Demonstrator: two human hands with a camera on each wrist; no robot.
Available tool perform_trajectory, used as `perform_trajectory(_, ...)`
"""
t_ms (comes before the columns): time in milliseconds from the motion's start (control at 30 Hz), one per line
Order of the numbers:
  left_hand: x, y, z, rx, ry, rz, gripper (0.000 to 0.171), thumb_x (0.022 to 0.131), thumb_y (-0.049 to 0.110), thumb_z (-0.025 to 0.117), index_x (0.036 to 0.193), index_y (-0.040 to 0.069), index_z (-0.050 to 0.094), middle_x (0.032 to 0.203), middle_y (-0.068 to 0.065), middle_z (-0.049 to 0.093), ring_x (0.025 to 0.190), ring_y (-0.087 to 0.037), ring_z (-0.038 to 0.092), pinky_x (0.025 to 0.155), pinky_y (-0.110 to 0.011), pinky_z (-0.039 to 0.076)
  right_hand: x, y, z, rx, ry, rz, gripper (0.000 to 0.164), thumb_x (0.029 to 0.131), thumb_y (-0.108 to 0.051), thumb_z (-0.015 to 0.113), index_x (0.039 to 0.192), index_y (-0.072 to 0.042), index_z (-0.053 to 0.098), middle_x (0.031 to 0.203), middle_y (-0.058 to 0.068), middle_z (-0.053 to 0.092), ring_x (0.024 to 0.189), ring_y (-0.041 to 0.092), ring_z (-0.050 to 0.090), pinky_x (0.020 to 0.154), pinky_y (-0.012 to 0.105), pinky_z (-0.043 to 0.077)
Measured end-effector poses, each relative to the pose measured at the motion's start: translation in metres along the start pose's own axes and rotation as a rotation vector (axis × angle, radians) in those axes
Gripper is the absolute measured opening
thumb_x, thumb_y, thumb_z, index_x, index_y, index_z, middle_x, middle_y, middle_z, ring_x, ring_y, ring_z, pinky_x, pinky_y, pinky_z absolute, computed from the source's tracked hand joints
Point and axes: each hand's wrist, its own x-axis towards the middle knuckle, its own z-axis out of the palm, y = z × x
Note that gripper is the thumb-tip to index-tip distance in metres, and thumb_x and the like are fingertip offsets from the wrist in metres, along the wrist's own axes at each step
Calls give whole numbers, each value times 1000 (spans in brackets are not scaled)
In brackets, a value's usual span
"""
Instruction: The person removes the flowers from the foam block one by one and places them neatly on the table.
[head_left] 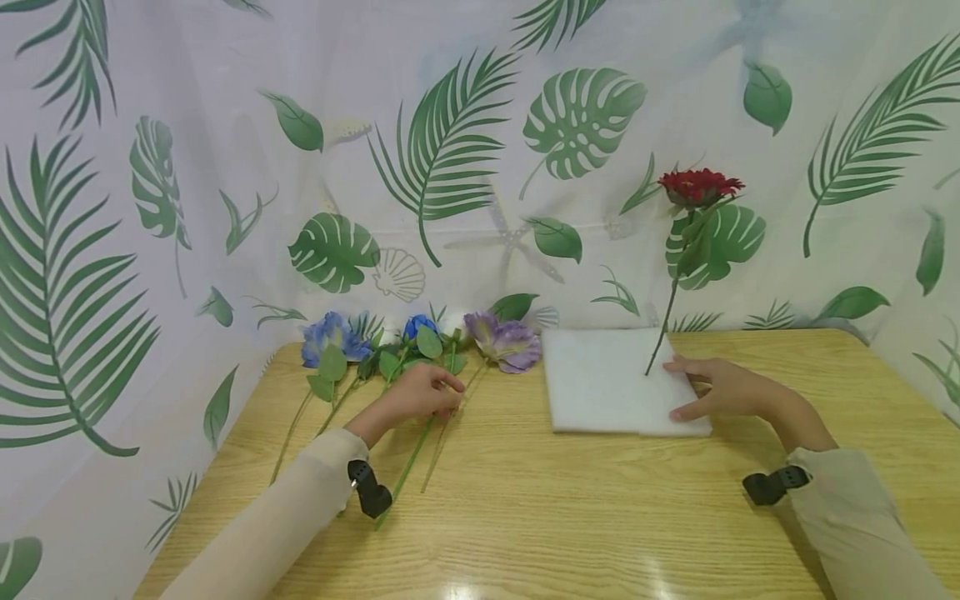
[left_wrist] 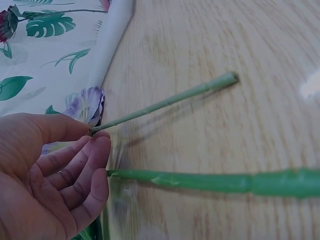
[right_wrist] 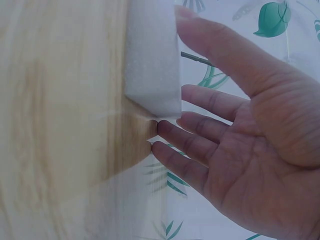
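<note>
My left hand (head_left: 420, 392) pinches the stem (left_wrist: 165, 104) of a purple artificial flower (head_left: 504, 342) between thumb and fingertips. Its bloom lies at the back of the table. A thicker green stem (left_wrist: 215, 182) runs beside the little finger in the left wrist view. Over at the right, my right hand (head_left: 727, 387) rests with fingers spread and nearly straight at the right edge of a white foam block (head_left: 600, 387); the thumb touches near its front corner. A red artificial flower (head_left: 701, 187) stands in the foam, tilted slightly to the right.
A light blue flower (head_left: 330, 340) and a smaller deep blue one (head_left: 417, 326) lie left of the purple flower, stems toward the front. The wooden table (head_left: 540, 517) ends at a leaf-printed cloth (head_left: 480, 42) behind it. Each wrist wears a small black camera.
</note>
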Motion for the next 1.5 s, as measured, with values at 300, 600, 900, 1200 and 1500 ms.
perform_trajectory(300, 5, 1, -1, -30, 3, -7, 31, 102, 17, 61, 126, -1, 69, 94, -16, 75, 70, -20, 69, 63, -31, 53, -1, 1, -2, -2, -3, 4, 90, 85, -34, 83, 152, 8, 39, 158, 39, 26, 144, 59, 27, 112, 68, 33)
perform_trajectory(600, 9, 7, -3, -60, 13, -10, 32, 100, 15, 60, 127, -1, 67, 101, -15, 75, 78, -30, 72, 70, -34, 58, 0, 3, -3, 18, -21, 16, 94, 85, -37, 83, 153, 8, 36, 159, 39, 22, 144, 59, 26, 113, 67, 33)
perform_trajectory(900, 16, 23, -7, -33, 32, 1, 34, 103, 19, 57, 130, 1, 66, 104, -14, 75, 89, -32, 73, 82, -43, 59, 1, 5, -3, 57, -39, 5, 94, 86, -31, 83, 154, 11, 32, 158, 43, 18, 142, 61, 28, 113, 67, 34)
perform_trajectory(1200, 35, 57, 3, -74, 23, 120, 36, 104, 18, 57, 134, 0, 62, 113, -24, 72, 102, -44, 70, 88, -55, 57, 1, 6, -2, 59, -41, 10, 95, 85, -31, 84, 153, 11, 32, 158, 42, 19, 142, 61, 28, 113, 66, 35)
perform_trajectory(1500, 66, 95, 28, -161, 65, 141, 31, 101, 14, 61, 130, 4, 66, 113, -19, 74, 103, -39, 71, 67, -24, 57, 1, 4, -2, 64, -48, 5, 94, 86, -32, 83, 154, 10, 32, 159, 41, 18, 142, 61, 28, 113, 67, 34)
